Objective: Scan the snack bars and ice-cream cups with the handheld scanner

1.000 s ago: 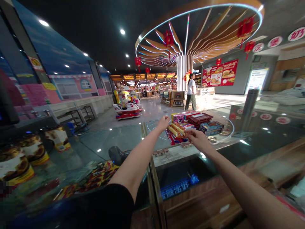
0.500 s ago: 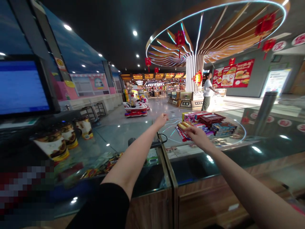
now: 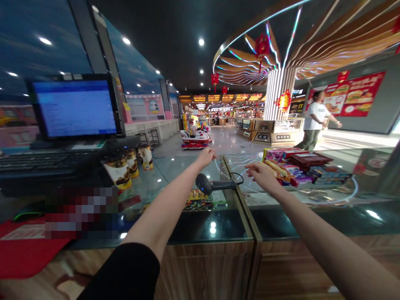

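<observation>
My right hand (image 3: 261,174) is over the glass counter top, just left of a pile of packaged snacks. Its fingers are stretched and slightly apart, with nothing visible in them. A yellow snack pack (image 3: 278,168) lies nearest to it, at the pile's left edge. Dark red packs (image 3: 311,159), a pink and purple box (image 3: 273,155) and blue boxes (image 3: 329,174) make up more of the pile. Beyond the black barcode scanner (image 3: 208,183), my left hand (image 3: 206,158) hovers with loosely bent fingers and no visible object. The scanner lies on the counter, its cable looping behind it.
A monitor (image 3: 75,108) and keyboard (image 3: 46,164) stand at the left. Several printed cups (image 3: 117,173) are beside them. A red mat (image 3: 34,250) lies at the front left. Goods show through the glass. A person (image 3: 315,118) walks beyond the counter.
The view has turned left, bringing the monitor and scanner further in. My right hand has come away from the yellow pack to the pile's left. The person beyond has changed pose.
</observation>
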Available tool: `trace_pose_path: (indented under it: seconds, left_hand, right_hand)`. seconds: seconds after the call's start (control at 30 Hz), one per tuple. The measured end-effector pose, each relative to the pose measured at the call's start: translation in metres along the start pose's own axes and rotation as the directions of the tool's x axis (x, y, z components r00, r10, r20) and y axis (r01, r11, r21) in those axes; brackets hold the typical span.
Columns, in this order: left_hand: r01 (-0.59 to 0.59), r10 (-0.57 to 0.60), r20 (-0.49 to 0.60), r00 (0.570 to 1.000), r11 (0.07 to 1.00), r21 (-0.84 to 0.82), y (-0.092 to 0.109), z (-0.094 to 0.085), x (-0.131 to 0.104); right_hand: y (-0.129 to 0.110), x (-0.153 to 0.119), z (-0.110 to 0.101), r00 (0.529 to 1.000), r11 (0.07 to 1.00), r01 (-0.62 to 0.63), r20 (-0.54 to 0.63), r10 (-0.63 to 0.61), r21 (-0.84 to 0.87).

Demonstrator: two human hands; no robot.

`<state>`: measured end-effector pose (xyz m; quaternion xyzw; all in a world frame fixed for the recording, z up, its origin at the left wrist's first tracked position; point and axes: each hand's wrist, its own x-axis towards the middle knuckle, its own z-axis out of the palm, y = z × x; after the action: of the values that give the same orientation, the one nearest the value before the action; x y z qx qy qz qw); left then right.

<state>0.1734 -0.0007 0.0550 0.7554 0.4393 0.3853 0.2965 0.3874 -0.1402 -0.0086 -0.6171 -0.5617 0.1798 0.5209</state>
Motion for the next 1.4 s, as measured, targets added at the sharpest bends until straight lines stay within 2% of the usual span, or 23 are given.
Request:
trace_pose_path:
  seconds: [0.2, 0.37, 0.57, 0.73, 0.83, 0.93, 1.1, 1.3, 1.4]
  left_hand:
    - [0.015, -0.017, -0.050, 0.999, 0.999, -0.049, -0.025, -0.042, -0.023]
    - [0.059, -0.065, -0.094, 0.993, 0.996, -0.059, -0.050, -0.069, -0.042]
    - [0.064, -0.078, -0.172, 0.982, 0.994, -0.087, -0.085, -0.092, -0.063]
    - [0.066, -0.101, -0.314, 0.944, 0.991, -0.119, -0.112, -0.108, -0.076]
    - [0.060, -0.088, -0.432, 0.897, 0.995, -0.079, -0.122, -0.121, -0.081]
    - [0.062, -0.063, -0.554, 0.830, 0.998, -0.019, -0.126, -0.136, -0.085]
    - [0.165, -0.100, -0.727, 0.680, 0.986, 0.019, -0.128, -0.152, -0.091]
    - [0.220, -0.091, -0.844, 0.529, 0.975, 0.032, -0.131, -0.161, -0.098]
    - [0.243, -0.073, -0.900, 0.429, 0.969, 0.037, -0.131, -0.165, -0.102]
  right_hand:
    - [-0.002, 0.015, 0.029, 0.997, 0.997, 0.072, 0.038, -0.072, -0.013]
    - [-0.002, 0.029, 0.049, 0.992, 0.990, 0.114, 0.071, -0.108, -0.081]
    - [-0.009, 0.038, 0.069, 0.988, 0.985, 0.118, 0.116, -0.104, -0.126]
    - [-0.009, 0.043, 0.078, 0.979, 0.968, 0.177, 0.133, -0.155, -0.176]
    - [-0.004, 0.049, 0.081, 0.972, 0.955, 0.213, 0.147, -0.186, -0.206]
    - [0.001, 0.055, 0.082, 0.968, 0.955, 0.223, 0.159, -0.194, -0.195]
    - [0.008, 0.055, 0.078, 0.964, 0.949, 0.248, 0.149, -0.222, -0.193]
    - [0.018, 0.056, 0.068, 0.960, 0.929, 0.259, 0.180, -0.217, -0.264]
    - [0.023, 0.057, 0.065, 0.964, 0.926, 0.242, 0.177, -0.196, -0.289]
